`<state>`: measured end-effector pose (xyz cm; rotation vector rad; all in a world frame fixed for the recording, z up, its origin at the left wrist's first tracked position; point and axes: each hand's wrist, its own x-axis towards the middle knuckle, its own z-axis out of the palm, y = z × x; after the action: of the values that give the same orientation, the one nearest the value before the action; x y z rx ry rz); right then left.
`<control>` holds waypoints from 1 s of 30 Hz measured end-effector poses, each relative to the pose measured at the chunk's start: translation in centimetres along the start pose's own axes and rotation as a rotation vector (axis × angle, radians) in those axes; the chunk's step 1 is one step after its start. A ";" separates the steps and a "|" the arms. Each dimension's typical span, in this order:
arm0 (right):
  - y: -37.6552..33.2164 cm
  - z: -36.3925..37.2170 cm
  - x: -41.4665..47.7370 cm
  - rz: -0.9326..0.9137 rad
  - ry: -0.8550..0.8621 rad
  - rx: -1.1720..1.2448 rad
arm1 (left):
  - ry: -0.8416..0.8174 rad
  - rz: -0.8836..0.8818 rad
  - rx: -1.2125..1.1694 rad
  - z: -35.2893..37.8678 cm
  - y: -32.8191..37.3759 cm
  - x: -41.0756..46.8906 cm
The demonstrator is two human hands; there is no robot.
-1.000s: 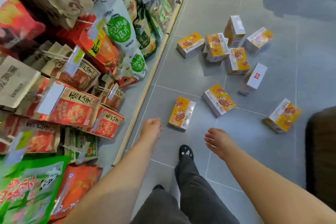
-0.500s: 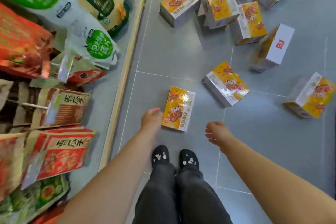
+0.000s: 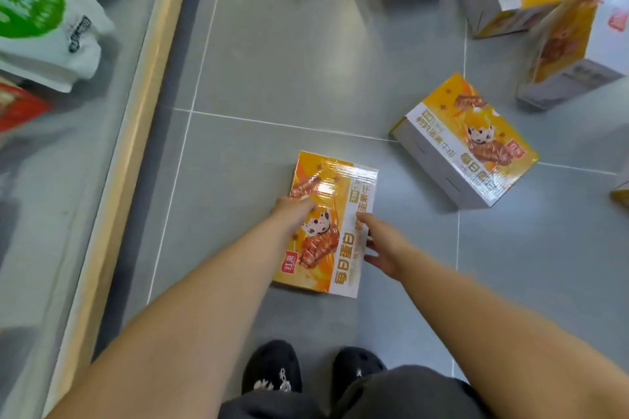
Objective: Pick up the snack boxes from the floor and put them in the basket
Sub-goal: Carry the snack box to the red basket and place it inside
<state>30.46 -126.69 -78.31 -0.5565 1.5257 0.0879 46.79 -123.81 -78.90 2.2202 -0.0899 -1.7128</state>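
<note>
An orange-and-white snack box (image 3: 335, 201) lies flat on the grey tiled floor just ahead of my feet. My left hand (image 3: 293, 211) rests on its left side, fingertips on the printed top. At the box's right edge is my right hand (image 3: 381, 247), its fingers straight and touching that edge. A second snack box (image 3: 466, 143) lies flat a little to the right and further off. Several more boxes (image 3: 578, 37) stand or lie along the top and right of the view. The basket is out of sight.
A low shelf with a pale wooden front edge (image 3: 136, 146) runs along the left. On it sit a green-and-white bag (image 3: 41, 10) and a red packet (image 3: 17, 105). My black shoes (image 3: 272, 371) stand right behind the near box.
I have bent down closer to the floor. Both hands moved forward from short of the near box and now touch it, one on each side.
</note>
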 end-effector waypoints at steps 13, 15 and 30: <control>-9.2 3.7 -26.5 -0.338 0.023 -0.162 | 0.036 -0.012 -0.597 -11.1 2.5 -21.7; -11.5 4.4 -34.1 -0.399 -0.039 -0.183 | 0.060 0.023 -0.631 -14.0 4.2 -31.5; -15.5 7.3 -63.3 -0.332 -0.444 -0.292 | 0.475 0.477 -0.401 -20.8 2.0 -68.6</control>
<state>38.97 -119.28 -13.69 -0.9489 0.9791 0.1676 48.05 -103.87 -10.01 2.0249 -0.1335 -0.8466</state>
